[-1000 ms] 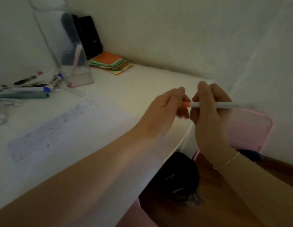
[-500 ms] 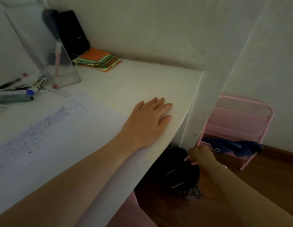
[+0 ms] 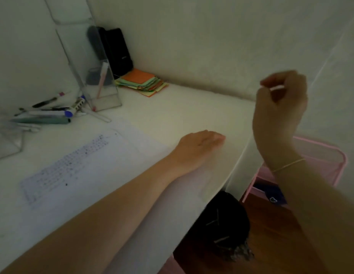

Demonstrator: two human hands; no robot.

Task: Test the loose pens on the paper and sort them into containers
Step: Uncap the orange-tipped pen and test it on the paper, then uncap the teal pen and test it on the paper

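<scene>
Loose pens: we see the loose pens (image 3: 45, 113) lying in a heap at the far left of the tabletop (image 3: 172, 115), just beside the clear container (image 3: 97, 84), which has one pink pen standing in it.
Paper: the paper (image 3: 77, 167) lies flat in front of us, marked with rows of test scribbles.
Left hand: our left hand (image 3: 200, 147) rests flat on the tabletop near its right edge, fingers straight, holding nothing.
Right hand: our right hand (image 3: 281, 99) is raised over that edge; its grip is loosely curled, and a small pale shape shows between the fingertips, too blurred for us to name.
Bin: a black bin (image 3: 225, 220) on the floor below holds a few pens.
Next step, as we judge it: reach left for one pen only, steady the paper with the flat hand, and scribble on a bare patch so the result reads plainly.
</scene>
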